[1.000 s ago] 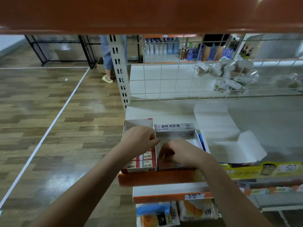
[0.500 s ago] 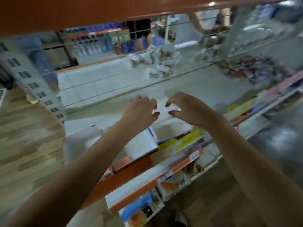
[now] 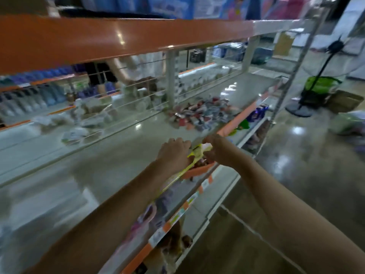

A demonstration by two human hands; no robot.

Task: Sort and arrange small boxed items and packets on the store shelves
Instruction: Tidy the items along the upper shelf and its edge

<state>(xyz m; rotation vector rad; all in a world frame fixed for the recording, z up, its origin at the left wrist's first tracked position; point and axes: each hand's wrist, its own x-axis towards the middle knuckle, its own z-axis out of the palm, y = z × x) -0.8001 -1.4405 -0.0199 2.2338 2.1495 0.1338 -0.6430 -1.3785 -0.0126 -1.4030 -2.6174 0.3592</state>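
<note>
Pretty blurry shot, tilted too. Nearest: two bare forearms reaching in from the bottom over the pale shelf (image 3: 102, 167). Left hand (image 3: 173, 153) knuckles-up at the shelf's front edge, fingers curled down, right beside a yellow strip (image 3: 192, 161) along that edge; can't tell if the grip is closed on anything. Right hand (image 3: 216, 150) just beside it, fingers curled in toward the left one, something pale and yellowish at the fingertips; too smeared to say whether that's pinched or only touched. An orange edge piece (image 3: 199, 171) directly under both hands, hard to make out.

Below, lower shelves (image 3: 215, 186) with orange price tags (image 3: 167, 227) and packets too blurred to read.

Further along the same shelf, well apart from the hands: loose pile of small packets (image 3: 199, 113), red, white and blue, heaped near the front edge. Clear bagged stuff (image 3: 79, 123) behind the wire back panel (image 3: 126, 99).

Overhead, orange-fronted upper shelf (image 3: 118, 38). Through the wire, someone's legs (image 3: 102, 78) in the next aisle, plus rows of bottles (image 3: 29, 99). Far right on the shiny floor (image 3: 306, 155): standing fan (image 3: 320, 76), green bag (image 3: 320, 86), cardboard box (image 3: 345, 100).
</note>
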